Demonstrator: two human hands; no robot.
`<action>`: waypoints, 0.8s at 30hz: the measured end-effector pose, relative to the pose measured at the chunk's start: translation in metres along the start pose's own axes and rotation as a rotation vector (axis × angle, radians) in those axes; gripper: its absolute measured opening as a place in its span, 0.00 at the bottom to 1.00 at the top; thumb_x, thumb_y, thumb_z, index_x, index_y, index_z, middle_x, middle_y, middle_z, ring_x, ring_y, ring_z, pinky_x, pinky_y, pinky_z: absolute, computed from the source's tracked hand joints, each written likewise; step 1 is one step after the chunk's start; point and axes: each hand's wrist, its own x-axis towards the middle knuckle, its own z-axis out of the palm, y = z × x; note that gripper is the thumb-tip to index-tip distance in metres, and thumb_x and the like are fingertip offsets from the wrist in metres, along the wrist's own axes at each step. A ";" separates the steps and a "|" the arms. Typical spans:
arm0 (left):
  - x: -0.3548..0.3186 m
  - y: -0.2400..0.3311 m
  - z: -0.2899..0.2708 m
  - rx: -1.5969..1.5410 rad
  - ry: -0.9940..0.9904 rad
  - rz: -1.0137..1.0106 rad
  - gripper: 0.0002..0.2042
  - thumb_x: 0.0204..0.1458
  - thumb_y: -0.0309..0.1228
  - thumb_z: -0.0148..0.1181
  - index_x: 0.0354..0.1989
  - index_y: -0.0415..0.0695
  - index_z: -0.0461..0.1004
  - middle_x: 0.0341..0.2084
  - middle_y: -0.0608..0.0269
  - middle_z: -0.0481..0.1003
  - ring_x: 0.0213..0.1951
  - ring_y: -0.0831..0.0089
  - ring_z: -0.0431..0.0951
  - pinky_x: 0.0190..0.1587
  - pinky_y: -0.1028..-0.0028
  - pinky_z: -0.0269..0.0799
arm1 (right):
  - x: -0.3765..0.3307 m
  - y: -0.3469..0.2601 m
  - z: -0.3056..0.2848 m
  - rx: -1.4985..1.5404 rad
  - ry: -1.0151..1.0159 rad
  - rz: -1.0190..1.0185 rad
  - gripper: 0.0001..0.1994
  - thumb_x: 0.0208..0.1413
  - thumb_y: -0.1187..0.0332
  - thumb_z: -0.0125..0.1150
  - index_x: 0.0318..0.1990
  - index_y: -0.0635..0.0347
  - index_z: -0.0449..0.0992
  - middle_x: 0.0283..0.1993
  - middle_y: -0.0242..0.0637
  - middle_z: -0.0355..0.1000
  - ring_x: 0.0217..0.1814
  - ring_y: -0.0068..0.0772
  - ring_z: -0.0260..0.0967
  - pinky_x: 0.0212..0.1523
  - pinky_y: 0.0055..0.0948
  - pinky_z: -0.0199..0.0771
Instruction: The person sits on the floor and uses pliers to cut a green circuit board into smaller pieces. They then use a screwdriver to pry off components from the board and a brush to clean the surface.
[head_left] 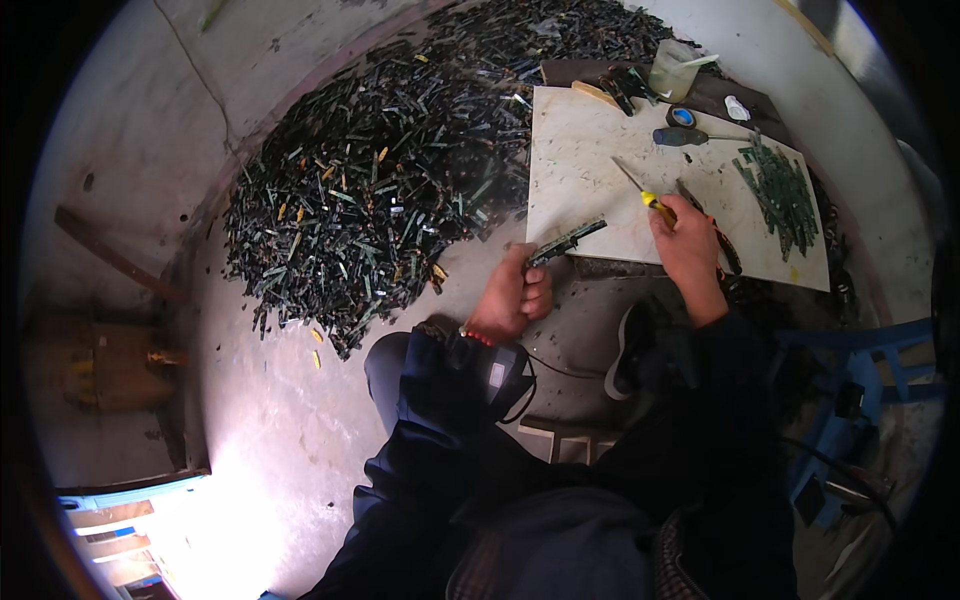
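The widest hazard is the heap of dark strips (380,190) on the floor, reaching right beside the low table (580,150); anything dropped over that side could be lost among its look-alikes. The table's bare front edge offers no lip, so a careless push might send the green strip pile (785,205) over it. The person's right hand (686,248) has its fingers curled firmly round the handle of a yellow-handled tool, while the left hand (512,298) has its fingers folded over the near end of a dark strip (568,242). That strip sticks out past the grip at the table's near left corner, its far end apparently unsupported, so pressure there could twist it loose or snap it. The yellow-handled tool (640,188) is slimmest yet perhaps riskiest: its bare, pointed blade, if it slipped off the strip, could stab the left fingers.
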 end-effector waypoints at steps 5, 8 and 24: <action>-0.003 -0.003 0.005 0.065 0.074 -0.012 0.22 0.62 0.50 0.41 0.17 0.54 0.53 0.11 0.77 0.47 0.13 0.81 0.44 0.15 0.76 0.40 | -0.012 -0.031 -0.003 0.459 -0.015 -0.345 0.20 0.55 0.60 0.65 0.52 0.62 0.75 0.50 0.47 0.75 0.54 0.48 0.69 0.52 0.39 0.70; 0.000 -0.007 0.010 0.128 0.121 -0.050 0.22 0.62 0.52 0.41 0.18 0.54 0.54 0.11 0.77 0.48 0.13 0.81 0.44 0.16 0.76 0.40 | -0.023 -0.034 0.003 0.458 -0.158 -0.478 0.15 0.55 0.68 0.66 0.48 0.64 0.77 0.40 0.43 0.76 0.39 0.31 0.73 0.41 0.29 0.72; -0.001 -0.012 -0.007 0.266 0.250 0.264 0.30 0.60 0.64 0.37 0.25 0.48 0.67 0.13 0.68 0.61 0.14 0.75 0.55 0.19 0.73 0.50 | -0.082 -0.056 0.034 0.664 -0.395 -0.190 0.08 0.52 0.72 0.67 0.39 0.63 0.79 0.25 0.38 0.74 0.23 0.23 0.70 0.27 0.25 0.70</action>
